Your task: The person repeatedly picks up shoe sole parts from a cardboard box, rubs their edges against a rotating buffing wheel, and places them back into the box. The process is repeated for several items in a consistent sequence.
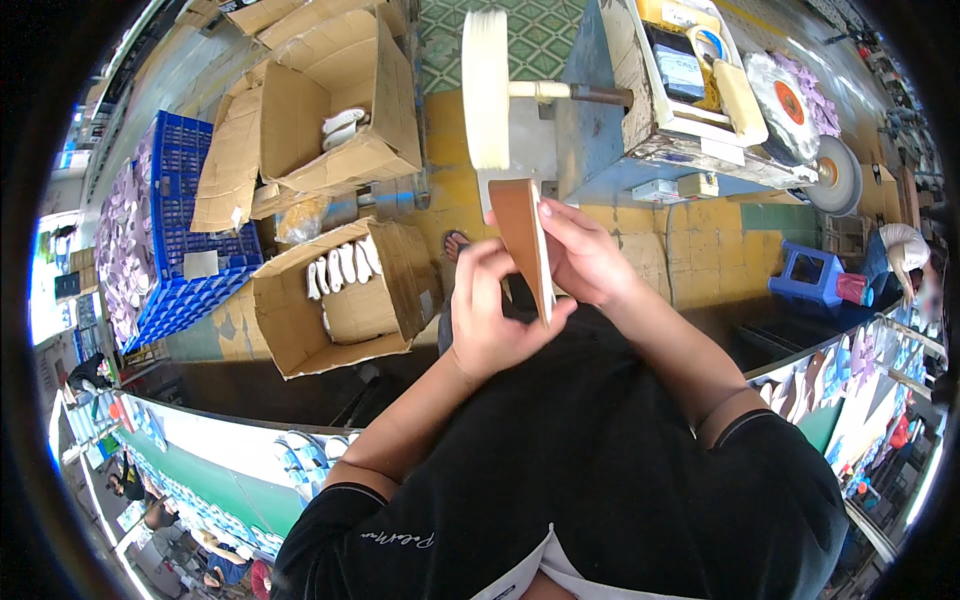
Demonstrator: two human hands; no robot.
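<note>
A brown shoe sole [517,225] with a white edge stands tilted on its side between my hands, in front of my chest. My left hand [487,312] grips its lower left part, the fingers on the brown face and the thumb near the bottom end. My right hand [588,252] holds the white side, its thumb by the upper edge; some of its fingers are hidden behind the sole. Just beyond the sole's top end is a large white buffing wheel [487,95] on a shaft, apart from it.
The shaft runs to a blue machine [592,130] carrying a tray [745,125] of tape and small goods. A grey wheel [835,175] sits farther right. Cardboard boxes [400,275] with white soles [345,265] and a blue crate [185,240] stand left. A blue stool [805,272] and a crouching person [895,255] are at right.
</note>
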